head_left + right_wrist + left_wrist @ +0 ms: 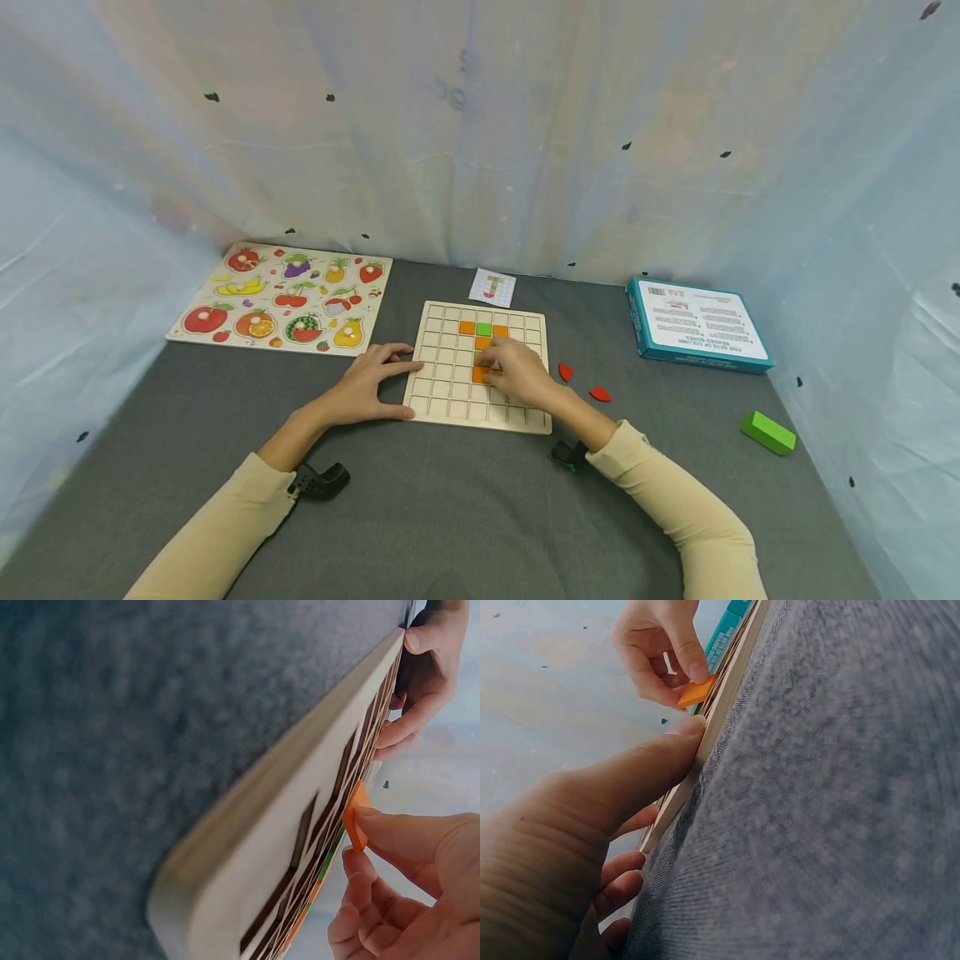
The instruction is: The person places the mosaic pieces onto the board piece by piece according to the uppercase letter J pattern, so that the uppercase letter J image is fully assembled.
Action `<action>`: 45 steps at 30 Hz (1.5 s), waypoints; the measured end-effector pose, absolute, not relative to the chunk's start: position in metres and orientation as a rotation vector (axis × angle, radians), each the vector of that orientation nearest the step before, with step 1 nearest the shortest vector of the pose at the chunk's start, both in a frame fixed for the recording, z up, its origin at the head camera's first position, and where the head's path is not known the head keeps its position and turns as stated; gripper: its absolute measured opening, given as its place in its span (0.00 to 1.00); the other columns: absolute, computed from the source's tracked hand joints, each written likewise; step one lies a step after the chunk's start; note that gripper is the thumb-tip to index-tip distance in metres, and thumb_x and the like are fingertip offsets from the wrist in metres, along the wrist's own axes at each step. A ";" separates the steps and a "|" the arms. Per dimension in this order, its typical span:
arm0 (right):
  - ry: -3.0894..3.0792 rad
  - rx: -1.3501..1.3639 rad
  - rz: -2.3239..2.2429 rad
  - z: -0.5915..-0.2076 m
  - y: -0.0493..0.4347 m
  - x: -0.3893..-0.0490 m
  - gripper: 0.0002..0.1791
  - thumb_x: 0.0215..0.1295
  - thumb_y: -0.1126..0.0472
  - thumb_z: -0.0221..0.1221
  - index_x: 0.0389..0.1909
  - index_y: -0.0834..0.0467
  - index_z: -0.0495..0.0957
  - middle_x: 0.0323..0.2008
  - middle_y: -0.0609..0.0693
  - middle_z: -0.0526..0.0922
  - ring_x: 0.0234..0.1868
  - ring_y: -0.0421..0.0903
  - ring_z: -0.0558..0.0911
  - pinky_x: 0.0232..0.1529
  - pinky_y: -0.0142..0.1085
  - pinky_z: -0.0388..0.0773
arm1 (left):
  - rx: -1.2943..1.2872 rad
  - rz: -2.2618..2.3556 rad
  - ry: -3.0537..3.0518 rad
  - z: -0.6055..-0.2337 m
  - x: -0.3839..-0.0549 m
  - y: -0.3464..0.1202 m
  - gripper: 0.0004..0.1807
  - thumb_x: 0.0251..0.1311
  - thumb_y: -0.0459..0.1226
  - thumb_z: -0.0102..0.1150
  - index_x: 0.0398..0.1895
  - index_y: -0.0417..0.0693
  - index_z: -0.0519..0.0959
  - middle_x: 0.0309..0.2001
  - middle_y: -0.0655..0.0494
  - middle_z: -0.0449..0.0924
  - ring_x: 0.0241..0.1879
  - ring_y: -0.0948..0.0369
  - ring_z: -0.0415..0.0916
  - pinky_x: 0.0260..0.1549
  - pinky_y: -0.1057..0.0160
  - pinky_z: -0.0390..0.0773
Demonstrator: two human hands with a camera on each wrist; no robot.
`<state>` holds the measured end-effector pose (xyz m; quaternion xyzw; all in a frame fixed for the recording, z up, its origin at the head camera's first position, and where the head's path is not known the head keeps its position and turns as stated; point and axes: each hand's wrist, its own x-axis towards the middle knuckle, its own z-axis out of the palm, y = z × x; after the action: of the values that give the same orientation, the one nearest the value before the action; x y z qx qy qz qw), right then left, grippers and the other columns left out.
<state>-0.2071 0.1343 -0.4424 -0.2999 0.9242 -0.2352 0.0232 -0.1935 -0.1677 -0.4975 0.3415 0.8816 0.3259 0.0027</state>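
Note:
A pale wooden grid board [442, 392] lies on the grey cloth. My right hand [521, 371] pinches an orange square tile [357, 816] between thumb and fingertips, low over the grid; in the left wrist view this tile [696, 692] sits tilted against the board's face. Above it on the grid, orange [467, 327], green [484, 329] and orange [501, 331] tiles form a row, with another orange tile [482, 342] below. A green tile under that is partly hidden by my fingers. My left hand [367, 387] rests at the board's left edge, thumb touching the near corner, fingers extended.
Behind the board lies a pattern card [492, 287]. A fruit puzzle board [255, 296] is at back left, a teal box [697, 323] at back right. Two red pieces [566, 372] lie right of the grid; a green block [768, 432] sits farther right.

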 end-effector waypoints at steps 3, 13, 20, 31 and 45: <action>2.878 -0.927 -0.701 -0.443 0.133 -0.207 0.11 0.60 0.68 0.69 0.45 0.58 0.87 0.37 0.50 0.81 0.38 0.45 0.79 0.34 0.36 0.76 | 1.065 1.027 2.759 -0.497 -0.193 -0.168 0.45 0.48 0.57 0.75 0.69 0.52 0.74 0.70 0.45 0.61 0.65 0.46 0.58 0.58 0.35 0.57; 2.945 -0.981 -0.612 -0.442 0.131 -0.205 0.09 0.57 0.68 0.71 0.39 0.56 0.88 0.34 0.49 0.82 0.38 0.45 0.79 0.34 0.36 0.77 | 1.058 1.045 2.746 -0.497 -0.192 -0.168 0.45 0.47 0.56 0.76 0.69 0.52 0.74 0.70 0.45 0.61 0.66 0.46 0.57 0.59 0.35 0.56; 2.947 -1.007 -0.586 -0.443 0.131 -0.205 0.11 0.56 0.67 0.72 0.40 0.57 0.88 0.35 0.50 0.80 0.36 0.46 0.79 0.31 0.35 0.76 | 1.068 1.045 2.751 -0.497 -0.193 -0.168 0.45 0.47 0.56 0.76 0.69 0.52 0.74 0.70 0.45 0.61 0.65 0.46 0.58 0.59 0.36 0.56; 2.912 -0.963 -0.647 -0.445 0.132 -0.206 0.11 0.56 0.66 0.73 0.42 0.57 0.88 0.35 0.50 0.80 0.36 0.45 0.79 0.32 0.35 0.76 | 1.064 1.034 2.757 -0.497 -0.193 -0.168 0.45 0.47 0.58 0.75 0.69 0.52 0.74 0.70 0.46 0.61 0.65 0.47 0.58 0.58 0.36 0.57; 2.820 -0.868 -0.898 -0.441 0.151 -0.205 0.11 0.61 0.66 0.69 0.44 0.61 0.86 0.39 0.53 0.82 0.38 0.48 0.79 0.38 0.38 0.76 | 1.059 1.033 2.752 -0.496 -0.193 -0.168 0.44 0.48 0.57 0.75 0.69 0.52 0.74 0.70 0.45 0.61 0.66 0.46 0.58 0.58 0.35 0.57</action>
<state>-0.2053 0.1511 -0.4410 -0.2814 0.9139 -0.2910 0.0289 -0.1926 -0.1681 -0.4962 0.3390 0.8807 0.3307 0.0085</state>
